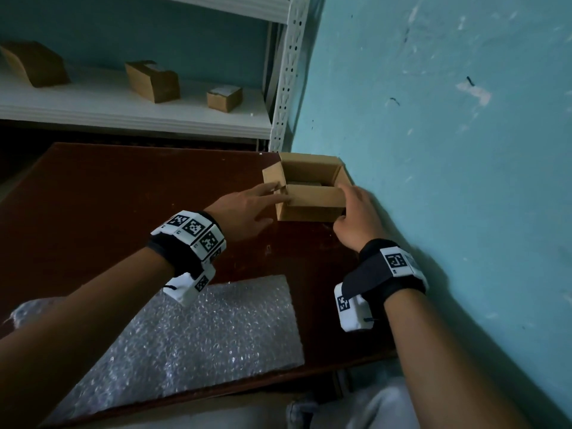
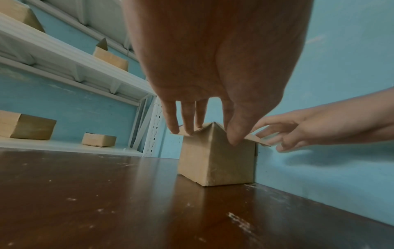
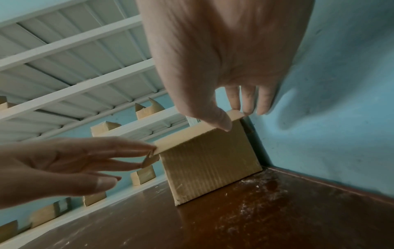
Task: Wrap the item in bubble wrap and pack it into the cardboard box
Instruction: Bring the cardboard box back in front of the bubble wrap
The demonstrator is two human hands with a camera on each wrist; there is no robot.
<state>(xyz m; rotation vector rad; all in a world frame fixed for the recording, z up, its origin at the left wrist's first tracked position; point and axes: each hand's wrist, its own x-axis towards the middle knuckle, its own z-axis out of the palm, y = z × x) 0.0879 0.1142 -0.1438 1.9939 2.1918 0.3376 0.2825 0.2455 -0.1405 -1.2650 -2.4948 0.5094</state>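
A small open cardboard box (image 1: 309, 209) stands at the far right of the brown table (image 1: 123, 196), against the blue wall. Inside it a pale item (image 1: 306, 182) shows only partly. My left hand (image 1: 278, 196) reaches in with straight fingers that touch the left end of the near flap (image 1: 315, 195) and the side flap. My right hand (image 1: 343, 199) pinches the right end of that flap, thumb in front, fingers over its edge (image 3: 232, 116). The left wrist view shows my left fingers (image 2: 187, 129) pressing on the box's (image 2: 217, 161) flaps. A bubble wrap sheet (image 1: 201, 335) lies flat near me.
A white shelf unit (image 1: 139, 116) behind the table carries closed cardboard boxes (image 1: 154, 80), (image 1: 224, 97), (image 1: 34, 63). The blue wall (image 1: 433, 150) runs along the table's right edge, close to the box. A light cloth (image 1: 356, 410) shows below the table's near edge.
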